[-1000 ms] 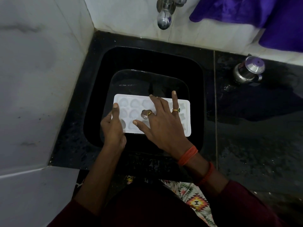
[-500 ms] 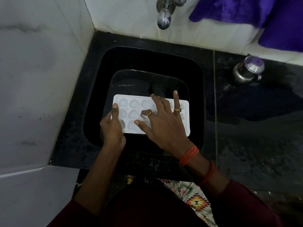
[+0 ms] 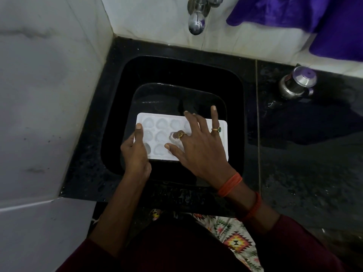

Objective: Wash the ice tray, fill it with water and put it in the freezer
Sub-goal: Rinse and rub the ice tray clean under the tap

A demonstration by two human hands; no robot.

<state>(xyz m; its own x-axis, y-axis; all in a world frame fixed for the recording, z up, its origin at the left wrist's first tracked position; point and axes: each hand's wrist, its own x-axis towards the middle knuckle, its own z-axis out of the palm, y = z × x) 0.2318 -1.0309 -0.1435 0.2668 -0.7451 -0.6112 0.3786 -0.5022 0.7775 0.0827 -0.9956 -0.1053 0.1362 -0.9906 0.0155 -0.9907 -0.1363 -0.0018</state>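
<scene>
Head view: white plastic ice tray (image 3: pixel 157 134) with heart-shaped cells sits low in the black square sink (image 3: pixel 176 71), in its near half, long axis left-right. Left hand (image 3: pixel 135 154) has the tray's left short end. Thumb is pressed on the top rim and the fingers are hidden underneath, so I read that grip as a pinch on the rim. Right hand (image 3: pixel 200 148) lies over the right-hand cells, fingers spread, holding nothing. It looks like rubbing, so I judge this is the wash step. Can't tell if the tray rests on the sink floor or is carried.

Chrome tap (image 3: pixel 196 24) is straight beyond the tray at the back wall, no stream visible. Rinse or fill means moving the tray away from me, under the spout. There's open basin beyond the far long edge. The tray's right end is near the sink's right wall, so little sideways slack. Steel lidded jug (image 3: pixel 296 83) on the black stone worktop (image 3: pixel 304 173) is well apart.
</scene>
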